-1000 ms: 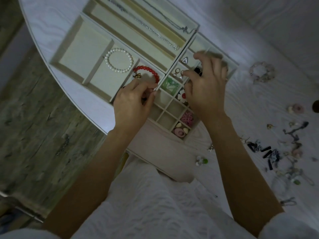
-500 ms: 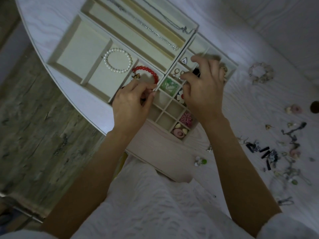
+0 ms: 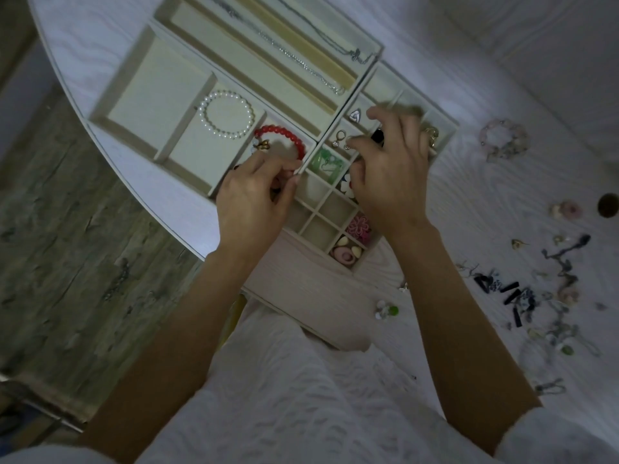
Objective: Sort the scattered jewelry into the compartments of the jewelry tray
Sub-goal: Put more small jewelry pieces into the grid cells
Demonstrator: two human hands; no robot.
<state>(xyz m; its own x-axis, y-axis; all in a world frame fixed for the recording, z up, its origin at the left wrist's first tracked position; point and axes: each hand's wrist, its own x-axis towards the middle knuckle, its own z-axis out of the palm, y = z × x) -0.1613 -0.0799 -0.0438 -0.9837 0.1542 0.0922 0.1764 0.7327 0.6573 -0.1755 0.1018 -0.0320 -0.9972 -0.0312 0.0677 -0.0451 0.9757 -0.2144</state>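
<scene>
The beige jewelry tray point(image 3: 100, 120) lies at the table's left edge. A pearl bracelet point(image 3: 234, 137) and a red bead bracelet point(image 3: 284, 132) lie in its left compartments, and chains point(image 3: 301, 61) in the long ones. My left hand point(image 3: 251, 202) hovers at the red bracelet's compartment and pinches something small and dark that I cannot make out. My right hand point(image 3: 392, 182) is over the small square compartments, thumb and fingers curled round a black piece point(image 3: 376, 137). Near it lie earrings point(image 3: 340, 140), a green piece point(image 3: 326, 162) and a pink flower point(image 3: 358, 226).
Loose jewelry point(image 3: 522, 293) is scattered on the white table at the right, with a pale pink bead bracelet point(image 3: 502, 142) farther back. A white and green piece point(image 3: 387, 309) lies near the table's front edge. The wooden floor point(image 3: 67, 246) is at the left.
My right hand has shifted slightly over the small compartments with the black piece still in its fingers. My left hand has stayed where it was.
</scene>
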